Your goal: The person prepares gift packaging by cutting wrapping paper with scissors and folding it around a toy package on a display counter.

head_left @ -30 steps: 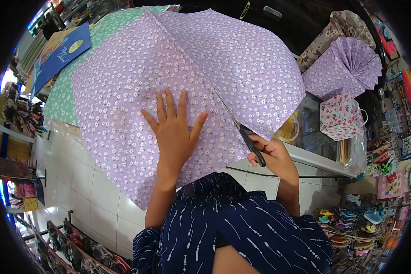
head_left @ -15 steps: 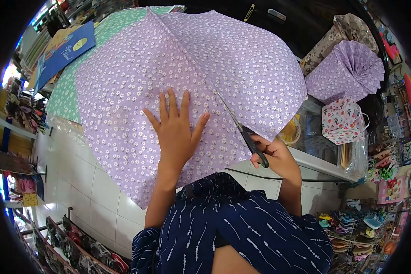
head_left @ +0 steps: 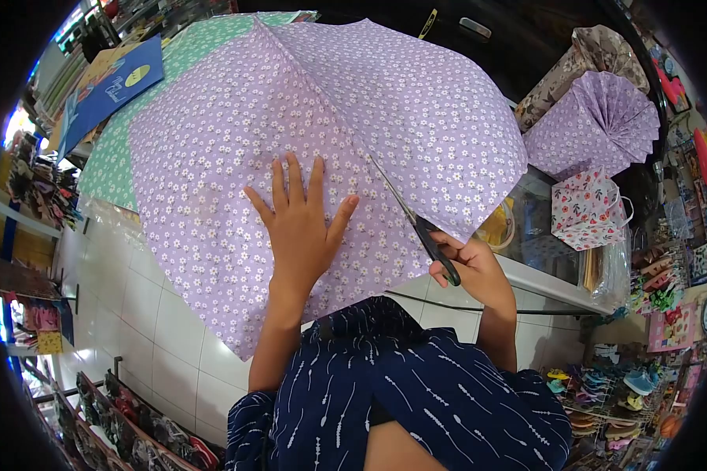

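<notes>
A large sheet of lilac wrapping paper (head_left: 212,157) with small white flowers spreads over the counter. My left hand (head_left: 300,235) lies flat on it, fingers spread. Black-handled scissors (head_left: 430,243) are gripped in my right hand (head_left: 478,271), with fingers in the handle loops. Their blades lie along a cut in the paper, pointing up and left. Right of the blades, the cut part of the sheet bulges up and drapes past the counter's edge.
Green flowered paper (head_left: 106,177) lies beneath at the left, with a blue card (head_left: 114,94) on it. A lilac pleated wrapped package (head_left: 597,125), a small flowered gift bag (head_left: 589,208) and a yellow cutter (head_left: 428,23) sit on the counter. Racks of goods stand on both sides.
Almost nothing differs. Both hands, the scissors and the paper hold nearly the same place, with only a slight shift of the view.
</notes>
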Demonstrator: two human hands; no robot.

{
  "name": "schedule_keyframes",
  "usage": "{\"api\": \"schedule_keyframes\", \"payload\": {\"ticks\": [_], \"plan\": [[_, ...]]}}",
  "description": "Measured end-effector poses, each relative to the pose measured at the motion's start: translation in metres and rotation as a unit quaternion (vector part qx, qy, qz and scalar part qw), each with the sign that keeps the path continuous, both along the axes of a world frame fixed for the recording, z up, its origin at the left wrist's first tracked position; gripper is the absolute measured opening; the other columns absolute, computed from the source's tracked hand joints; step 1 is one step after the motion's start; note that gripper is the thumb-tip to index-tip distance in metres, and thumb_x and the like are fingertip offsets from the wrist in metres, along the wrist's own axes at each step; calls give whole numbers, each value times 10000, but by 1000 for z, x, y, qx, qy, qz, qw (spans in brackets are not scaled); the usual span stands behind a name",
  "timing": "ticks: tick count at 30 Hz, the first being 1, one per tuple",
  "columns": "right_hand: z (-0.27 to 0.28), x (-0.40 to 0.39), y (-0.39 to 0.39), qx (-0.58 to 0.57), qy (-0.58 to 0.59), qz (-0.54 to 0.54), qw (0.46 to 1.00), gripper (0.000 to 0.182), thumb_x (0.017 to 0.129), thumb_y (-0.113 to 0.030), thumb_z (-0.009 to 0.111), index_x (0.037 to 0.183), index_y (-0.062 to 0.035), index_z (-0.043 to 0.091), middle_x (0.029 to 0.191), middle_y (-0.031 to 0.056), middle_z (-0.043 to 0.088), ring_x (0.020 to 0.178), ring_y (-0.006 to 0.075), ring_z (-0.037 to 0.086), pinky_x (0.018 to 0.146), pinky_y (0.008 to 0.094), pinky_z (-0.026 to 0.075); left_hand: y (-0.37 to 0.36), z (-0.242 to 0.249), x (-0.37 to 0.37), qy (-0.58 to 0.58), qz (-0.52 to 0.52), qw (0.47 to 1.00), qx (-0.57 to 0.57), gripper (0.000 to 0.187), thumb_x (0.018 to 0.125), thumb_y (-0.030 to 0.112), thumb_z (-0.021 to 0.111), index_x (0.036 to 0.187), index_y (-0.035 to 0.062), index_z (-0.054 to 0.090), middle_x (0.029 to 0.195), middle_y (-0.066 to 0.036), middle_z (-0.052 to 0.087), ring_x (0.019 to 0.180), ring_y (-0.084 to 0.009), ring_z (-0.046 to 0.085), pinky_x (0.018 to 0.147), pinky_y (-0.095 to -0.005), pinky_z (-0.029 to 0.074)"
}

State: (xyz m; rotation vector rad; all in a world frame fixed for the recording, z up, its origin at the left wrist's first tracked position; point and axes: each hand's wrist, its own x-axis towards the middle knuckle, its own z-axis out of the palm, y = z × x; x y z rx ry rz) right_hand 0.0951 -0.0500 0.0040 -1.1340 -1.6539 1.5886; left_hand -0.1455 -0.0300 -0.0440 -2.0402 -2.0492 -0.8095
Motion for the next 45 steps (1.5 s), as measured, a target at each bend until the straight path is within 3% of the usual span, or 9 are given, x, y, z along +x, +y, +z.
{"api": "schedule_keyframes", "payload": {"ticks": [13, 17, 23, 27, 31, 35, 38, 41, 45], "plan": [[-13, 12, 10, 42, 11, 36, 998, 369, 855, -96, 635, 1155, 91, 530, 711, 37, 553, 576, 82, 490, 553, 222, 364, -1, -1, -1, 2, -6, 1000, -2, 610, 913, 493, 424, 1366, 85, 395, 1426, -233, 302, 1367, -373, 180, 1049, -609, -53], [7, 2, 14, -17, -24, 38, 999, 344, 893, -78, 537, 1186, 101, 512, 647, 20, 570, 633, 57, 515, 660, 200, 423, -1, -1, -1, 2, -7, 1000, 4, 613, 914, 496, 420, 1366, 83, 394, 1421, -234, 309, 1366, -372, 184, 1048, -615, -43], [12, -5, 16, -2, -29, 38, 999, 357, 879, -99, 577, 1164, 110, 521, 643, 17, 569, 628, 63, 525, 665, 201, 426, -2, 0, 0, 1, -5, 1000, 3, 616, 915, 499, 417, 1367, 81, 391, 1420, -236, 310, 1365, -371, 185, 1046, -619, -37], [-4, 2, 19, 1, -24, 21, 999, 339, 856, -98, 635, 1080, 144, 558, 953, 100, 591, 612, 92, 518, 589, 224, 404, -2, 0, -1, -4, -6, 1000, 9, 619, 915, 499, 418, 1366, 76, 391, 1419, -240, 307, 1365, -372, 185, 1046, -618, -37], [-6, 3, 18, 5, 10, 23, 1000, 353, 865, -84, 617, 1137, 125, 534, 991, 89, 591, 623, 90, 518, 590, 230, 414, -2, 0, 0, -2, -5, 1000, 6, 620, 913, 497, 421, 1364, 73, 393, 1421, -242, 303, 1366, -372, 182, 1047, -618, -39], [-7, -1, 16, 27, 12, 25, 999, 327, 911, -42, 496, 1209, 91, 477, 779, 65, 589, 612, 87, 533, 599, 231, 443, -2, -1, 0, -4, -5, 1000, 7, 620, 912, 497, 424, 1364, 73, 394, 1424, -241, 299, 1368, -370, 177, 1047, -616, -39], [-7, -4, 15, 8, 31, 22, 999, 373, 911, -42, 494, 1257, 82, 430, 861, 85, 604, 631, 96, 555, 580, 227, 455, -2, -1, 0, -4, -6, 1000, 7, 622, 911, 497, 424, 1365, 74, 392, 1425, -240, 298, 1368, -369, 176, 1047, -616, -40], [-11, -9, 16, 3, 50, -13, 999, 389, 912, -65, 499, 1272, 67, 427, 906, 90, 622, 658, 92, 568, 565, 213, 462, -3, -1, 0, -4, -7, 1000, 7, 622, 913, 497, 423, 1369, 75, 387, 1426, -239, 296, 1369, -368, 174, 1047, -616, -42], [0, -12, 18, -37, -24, -25, 999, 488, 875, -219, 635, 1268, 28, 486, 948, -2, 594, 794, 53, 516, 707, 181, 409, -3, -1, -1, 0, -8, 1000, 4, 623, 916, 497, 418, 1374, 77, 377, 1431, -236, 286, 1371, -367, 168, 1047, -616, -43]]}}
